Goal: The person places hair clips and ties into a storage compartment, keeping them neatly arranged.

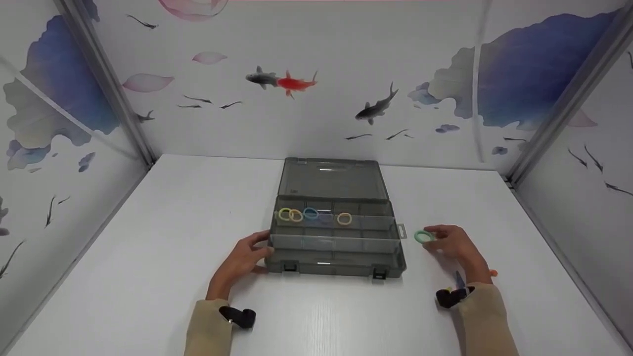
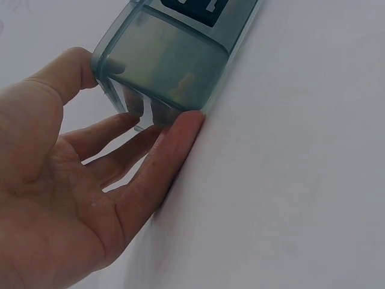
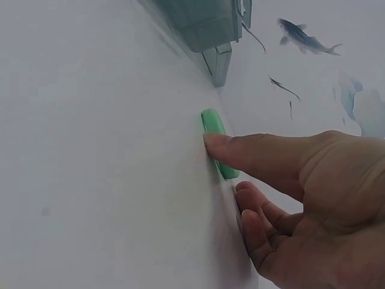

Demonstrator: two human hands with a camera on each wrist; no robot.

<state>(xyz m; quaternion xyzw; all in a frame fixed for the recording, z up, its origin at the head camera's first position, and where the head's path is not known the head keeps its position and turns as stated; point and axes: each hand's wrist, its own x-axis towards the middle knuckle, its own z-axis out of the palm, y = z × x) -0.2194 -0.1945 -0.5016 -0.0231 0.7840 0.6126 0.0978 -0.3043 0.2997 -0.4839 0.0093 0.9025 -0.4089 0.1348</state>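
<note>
A grey see-through compartment box (image 1: 336, 271) stands on the table with its lid folded back. My left hand (image 1: 243, 254) holds its left side near the front corner. In the left wrist view, the thumb hooks over the box's rim (image 2: 96, 57) and the other fingers lie against the outer wall. To the right of the box, my right hand (image 1: 449, 241) pinches a green ring (image 1: 424, 237), with the thumb across it in the right wrist view. Inside the back row are a yellow ring (image 1: 285, 214), a blue ring (image 1: 311, 213) and several others.
Clear dividers (image 1: 336, 242) split the box into rows. Partly hidden by the right forearm lie an orange object (image 1: 493, 273) and a bluish one (image 1: 460, 280). A printed wall (image 1: 316, 131) closes the table's back, with side walls left and right.
</note>
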